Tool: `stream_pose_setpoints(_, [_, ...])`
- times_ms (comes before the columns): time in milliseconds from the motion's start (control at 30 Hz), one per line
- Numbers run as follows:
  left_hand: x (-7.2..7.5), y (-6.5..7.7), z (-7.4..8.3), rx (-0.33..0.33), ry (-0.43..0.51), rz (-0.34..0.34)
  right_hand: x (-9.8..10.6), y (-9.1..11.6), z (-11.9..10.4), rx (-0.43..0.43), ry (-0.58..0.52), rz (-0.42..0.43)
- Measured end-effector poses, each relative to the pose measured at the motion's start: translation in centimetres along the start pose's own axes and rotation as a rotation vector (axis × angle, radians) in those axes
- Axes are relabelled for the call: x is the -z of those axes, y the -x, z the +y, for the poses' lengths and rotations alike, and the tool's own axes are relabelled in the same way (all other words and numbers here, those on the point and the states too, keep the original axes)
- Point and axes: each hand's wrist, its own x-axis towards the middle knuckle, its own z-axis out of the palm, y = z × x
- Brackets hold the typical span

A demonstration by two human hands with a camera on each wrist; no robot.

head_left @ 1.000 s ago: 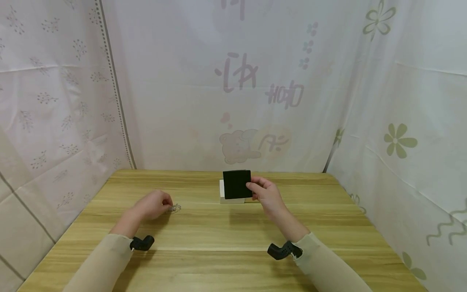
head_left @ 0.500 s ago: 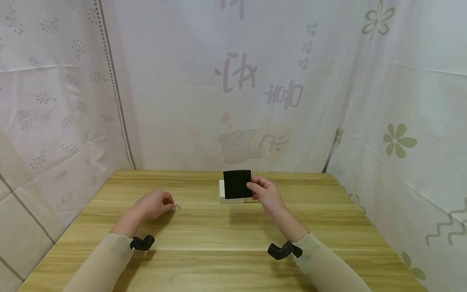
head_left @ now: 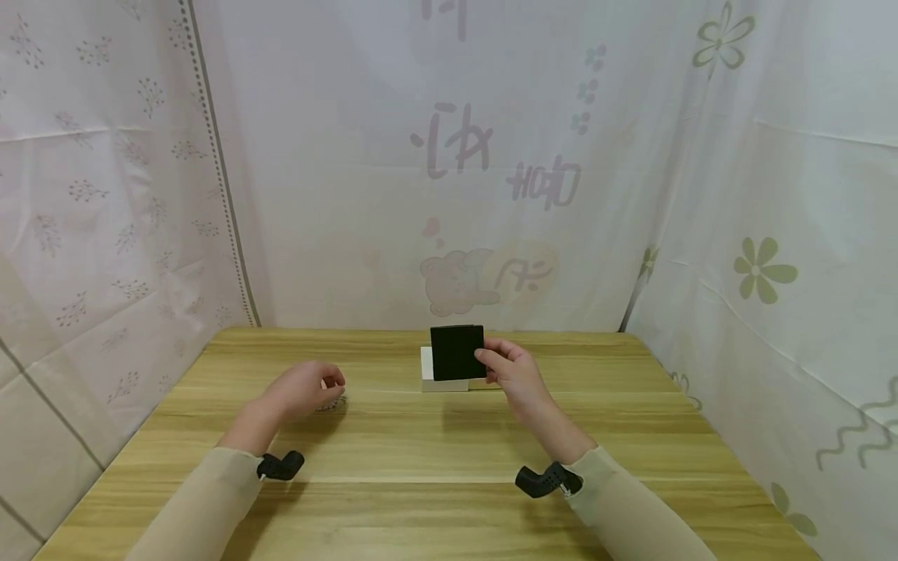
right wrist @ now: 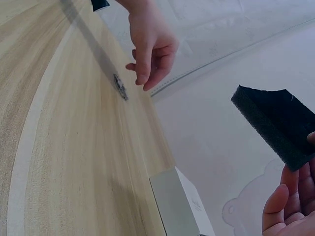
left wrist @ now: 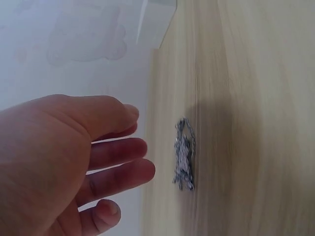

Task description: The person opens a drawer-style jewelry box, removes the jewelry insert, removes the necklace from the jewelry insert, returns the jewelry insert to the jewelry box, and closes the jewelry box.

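Black pad [head_left: 457, 353]: Held up clear of the bench [head_left: 393, 448], near the far edge and about midway between the left and right edges; judged as the portion of the work under control.
Silver chain [left wrist: 184, 157]: Lying in a small bunch on the bench, left of the middle, toward the far-left corner; ungripped, and cannot tell whether finished with or still awaiting pickup.
White box [head_left: 427, 368]: Resting on the bench near the far edge, partly hidden behind the pad in the head view; apart from both hands, with contents out of sight.
Pad's facing: Standing nearly upright, broad face toward the near edge, top side roughly parallel to the far edge; close to square from the front, so without a clear long axis, but visibly thick along the side in the right wrist view.
Chain's lie: Stretched along the wood grain, long axis roughly parallel to the far edge, looped end seemingly toward the right edge.
Right hand [head_left: 515, 378]: Pinching the pad by the side nearest the bench's right edge.
Left hand [head_left: 302, 389]: Hovering just above the chain without contact, fingers loosely bent, narrowly spaced, holding nothing.
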Motion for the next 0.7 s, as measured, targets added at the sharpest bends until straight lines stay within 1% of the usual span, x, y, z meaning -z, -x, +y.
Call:
stream_pose_setpoints(167, [-0.1,-0.6,0.9,-0.008,0.009,-0.002,0.1,-0.2,0.1,-0.002,-0.004,0.008])
stream_pose_setpoints(267, [-0.4,-1.1,1.5,-0.024,0.027,-0.002,0.2,-0.3,0.1,-0.003,-0.004,0.012])
stream_pose_setpoints(400, [-0.9,-1.5,2.6,-0.051,0.03,0.018,0.4,-0.4,0.1,-0.009,-0.011,0.016])
stream_pose_setpoints(567, [-1.8,-2.2,3.8,-0.104,-0.001,0.056,0.6,-0.5,0.2,-0.015,-0.008,0.021])
stream_pose_setpoints(633, [-2.1,-2.5,4.3,-0.117,-0.014,0.061,0.7,-0.6,0.2,-0.015,-0.007,0.025])
stream_pose_setpoints(700, [-2.5,-2.8,4.7,-0.11,-0.013,0.057,0.8,-0.7,0.2,-0.015,-0.007,0.027])
